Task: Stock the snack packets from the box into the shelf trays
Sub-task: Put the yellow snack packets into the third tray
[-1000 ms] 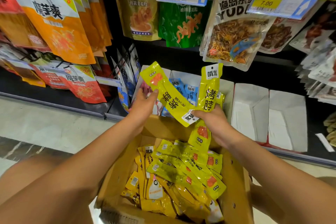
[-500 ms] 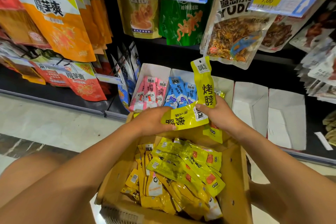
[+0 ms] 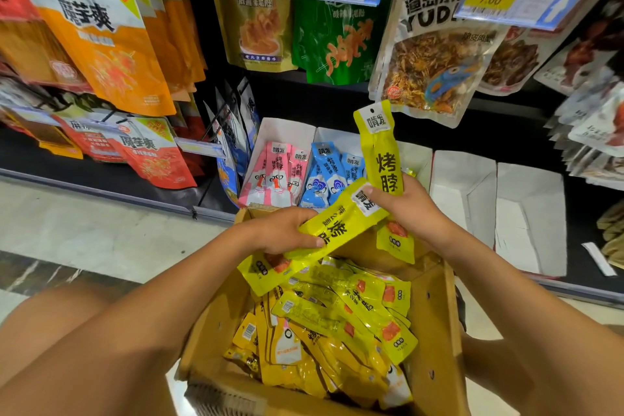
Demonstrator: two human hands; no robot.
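My left hand (image 3: pixel 283 233) has its fingers (image 3: pixel 309 241) wrapped round a long yellow foil snack packet (image 3: pixel 337 226), which slants from low left up to the right above the far edge of the brown cardboard box (image 3: pixel 435 331). My right hand (image 3: pixel 410 213) grips a second yellow packet (image 3: pixel 383 152) upright, label end up. The white shelf tray (image 3: pixel 418 159) lies just beyond, nearer that hand, I judge.

Two yellow packets (image 3: pixel 383 159) lifted, many more in one cardboard box (image 3: pixel 435 331); three pink packets (image 3: pixel 278 169), at least two blue packets (image 3: pixel 324 172); five white trays (image 3: pixel 530 213).
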